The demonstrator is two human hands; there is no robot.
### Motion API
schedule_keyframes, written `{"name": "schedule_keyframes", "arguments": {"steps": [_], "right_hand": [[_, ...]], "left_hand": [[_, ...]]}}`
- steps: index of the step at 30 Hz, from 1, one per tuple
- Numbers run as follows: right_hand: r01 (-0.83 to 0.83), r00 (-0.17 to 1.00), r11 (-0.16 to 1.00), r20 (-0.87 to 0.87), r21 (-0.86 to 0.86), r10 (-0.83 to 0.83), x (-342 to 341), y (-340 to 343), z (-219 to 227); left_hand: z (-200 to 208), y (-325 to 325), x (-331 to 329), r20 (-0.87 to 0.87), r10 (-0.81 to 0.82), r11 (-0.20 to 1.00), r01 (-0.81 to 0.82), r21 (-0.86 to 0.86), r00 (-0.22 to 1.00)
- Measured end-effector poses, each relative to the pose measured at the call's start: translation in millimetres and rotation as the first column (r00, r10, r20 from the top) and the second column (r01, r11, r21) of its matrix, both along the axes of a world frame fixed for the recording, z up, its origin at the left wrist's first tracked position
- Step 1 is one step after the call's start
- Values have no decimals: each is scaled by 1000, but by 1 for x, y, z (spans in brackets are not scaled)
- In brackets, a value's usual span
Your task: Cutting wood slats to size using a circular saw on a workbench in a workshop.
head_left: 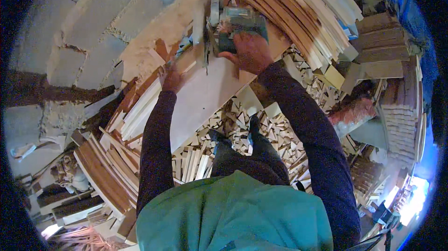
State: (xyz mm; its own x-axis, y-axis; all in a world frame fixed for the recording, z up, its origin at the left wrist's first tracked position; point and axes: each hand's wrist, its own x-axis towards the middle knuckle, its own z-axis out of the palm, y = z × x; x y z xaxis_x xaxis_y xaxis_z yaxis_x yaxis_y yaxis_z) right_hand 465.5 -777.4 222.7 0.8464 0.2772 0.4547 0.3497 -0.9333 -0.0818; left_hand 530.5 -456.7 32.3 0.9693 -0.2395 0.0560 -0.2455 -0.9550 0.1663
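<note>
At the far side of a pale workboard (pixel 191 111) stands a dark green power saw (pixel 240 22) with a ribbed grey part and a narrow upright plate on its left. My right hand (pixel 252 54) is closed over the near end of the saw's body, thumb toward the left. To the left of the saw, my left hand (pixel 172 79) is closed at a thin pale wood strip (pixel 189 67) lying along the board's edge. Its fingertips are partly hidden. The blade itself cannot be made out clearly.
Long wood strips (pixel 140 111) are stacked left of the board, and a bigger stack of boards (pixel 298 8) lies far right. Offcuts (pixel 294 153) cover the floor around my feet. A block wall (pixel 93 27) rises at the left; more planks (pixel 105 176) lie near left.
</note>
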Motion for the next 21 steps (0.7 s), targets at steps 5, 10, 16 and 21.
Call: {"name": "schedule_keyframes", "arguments": {"steps": [5, 10, 16, 21], "right_hand": [[-20, 999, 992, 24, -122, 23, 23, -14, 18], [-77, 996, 949, 24, -306, 89, 71, -39, 63], [-290, 834, 737, -215, 611, 507, 116, -59, 94], [-194, 893, 927, 334, -322, 303, 111, -67, 95]], "left_hand": [[-2, -2, -3, -7, 12, 999, -12, 35, 1000], [-11, 6, 1, 59, -17, 988, 25, -150, 998], [13, 26, -41, 337, -94, 993, 62, 103, 937], [19, 93, -107, 228, 134, 970, -175, 168, 964]]}}
